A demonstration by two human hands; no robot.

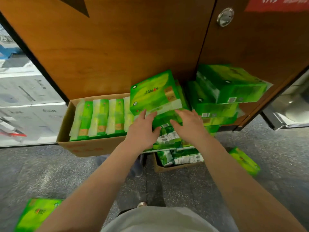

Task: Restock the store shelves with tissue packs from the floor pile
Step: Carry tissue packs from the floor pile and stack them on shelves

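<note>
Behind everything, a tall cabinet of smooth orange-brown wood veneer [117,52], split by one dark vertical seam, with one round brushed-metal pull [225,17] on the right-hand panel. Below, a speckled grey stone-like floor [50,173]. On the floor against the cabinet, an open brown corrugated cardboard box [87,148] holding glossy green and white plastic-wrapped tissue packs standing on edge [98,119], four green spines countable, any further ones hidden behind the hands. To the right, a leaning stack of shiny green rectangular multipack bundles [230,91], about four layers, lower ones blurred. In front of it, a smaller open cardboard box [165,168] with green and white packs lying in it, number unclear. At the centre, one slab-shaped green film-wrapped tissue pack [155,92], tilted up on top of the floor pile, leaning toward the cabinet. Left hand [143,131] lying flat with fingers straight and slightly spread, tips touching the near edge of that pack. Right hand [190,126] likewise flat, fingers fanned, resting on the green wrapping just below it. Two loose green packs apart on the floor: one at lower left [36,213], one at right [245,161].
</note>
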